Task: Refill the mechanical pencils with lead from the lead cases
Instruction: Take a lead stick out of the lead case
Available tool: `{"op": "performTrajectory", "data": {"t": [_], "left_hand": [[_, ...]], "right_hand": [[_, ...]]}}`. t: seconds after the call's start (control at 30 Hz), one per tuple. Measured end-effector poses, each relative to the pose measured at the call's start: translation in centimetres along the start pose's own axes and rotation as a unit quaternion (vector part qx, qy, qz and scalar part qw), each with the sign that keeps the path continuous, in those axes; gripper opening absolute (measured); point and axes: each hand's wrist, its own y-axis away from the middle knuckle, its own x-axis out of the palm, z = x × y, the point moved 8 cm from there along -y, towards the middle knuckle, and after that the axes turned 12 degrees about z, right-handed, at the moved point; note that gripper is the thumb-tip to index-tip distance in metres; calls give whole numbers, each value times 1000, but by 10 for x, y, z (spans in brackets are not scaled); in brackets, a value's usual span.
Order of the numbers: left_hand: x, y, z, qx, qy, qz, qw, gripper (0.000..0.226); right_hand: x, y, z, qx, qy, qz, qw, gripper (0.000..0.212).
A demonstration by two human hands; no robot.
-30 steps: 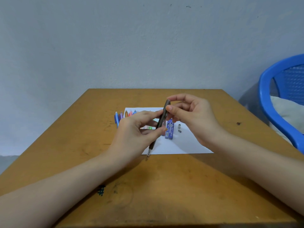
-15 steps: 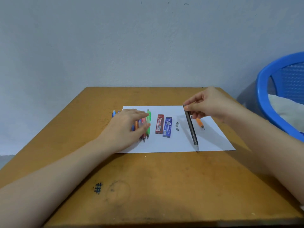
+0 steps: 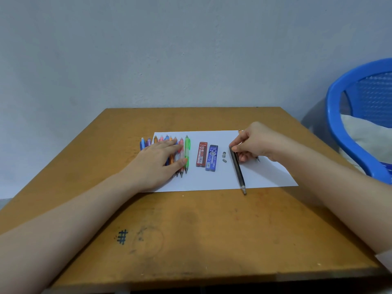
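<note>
Black pencil (image 3: 237, 166), pinched at top end by right hand (image 3: 257, 143).
Left hand (image 3: 157, 164) flat, fingers straight, on coloured pencils (image 3: 187, 147); lead cases (image 3: 201, 154) between.

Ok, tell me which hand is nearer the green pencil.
Left. The left hand lies on the pencil row, its thumb at the green pencil; the right hand is beyond the red lead case and blue lead case, pinching the black pencil.
</note>
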Motion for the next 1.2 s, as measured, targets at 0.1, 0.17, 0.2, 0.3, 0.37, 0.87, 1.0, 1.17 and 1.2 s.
{"op": "performTrajectory", "data": {"t": [0.1, 0.17, 0.2, 0.3, 0.37, 0.87, 1.0, 1.17, 1.2], "left_hand": [[0, 1, 0, -2, -2, 5, 1000, 60], [0, 1, -1, -2, -6, 7, 1000, 60], [0, 2, -2, -3, -9, 10, 1000, 60], [-1, 3, -3, -3, -12, 11, 1000, 60], [-1, 3, -4, -2, -11, 12, 1000, 60], [-1, 3, -4, -7, -9, 21, 1000, 59], [-1, 3, -4, -6, -12, 21, 1000, 60], [-1, 2, -3, -5, -15, 20, 1000, 60], [-1, 2, -3, -4, -14, 19, 1000, 59]], "right_hand": [[1, 0, 0, 1, 5, -1, 1000, 6], [2, 0, 1, 3, 11, 0, 1000, 6], [3, 1, 1, 3, 15, 0, 1000, 6], [2, 0, 2, 1, 32, 0, 999, 6], [2, 0, 3, -2, 53, -4, 999, 6], [35, 9, 35, -132, 305, -4, 943, 86], [44, 6, 29, -102, 337, 37, 935, 95], [43, 2, 31, -122, 321, 25, 939, 93], [43, 2, 32, -135, 312, 18, 940, 92]]}}
